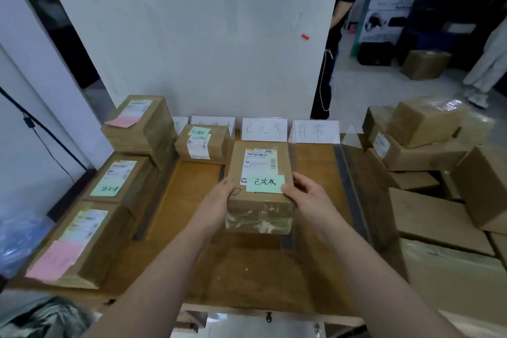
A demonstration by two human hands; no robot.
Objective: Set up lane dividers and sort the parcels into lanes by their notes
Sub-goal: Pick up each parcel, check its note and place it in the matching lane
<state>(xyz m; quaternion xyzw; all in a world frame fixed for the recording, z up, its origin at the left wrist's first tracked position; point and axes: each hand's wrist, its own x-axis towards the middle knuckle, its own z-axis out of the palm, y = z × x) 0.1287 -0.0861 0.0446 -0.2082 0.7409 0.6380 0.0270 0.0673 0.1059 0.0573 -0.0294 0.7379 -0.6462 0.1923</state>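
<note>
I hold a brown cardboard parcel (260,173) with a shipping label and a green handwritten note (265,184) over the middle of the wooden table (192,228). My left hand (219,197) grips its left side and my right hand (304,196) grips its right side. White lane signs (264,129) stand along the table's back edge; the parcel lies in front of the middle one. Dark divider strips (351,189) run front to back on the table. A small parcel with a green note (203,143) sits in the lane to the left.
Parcels with pink and green notes (82,244) line the table's left side, one stacked at the back left (140,123). More brown boxes (428,129) pile up at the right. A white board (205,35) stands behind the table. A person (340,22) stands behind it.
</note>
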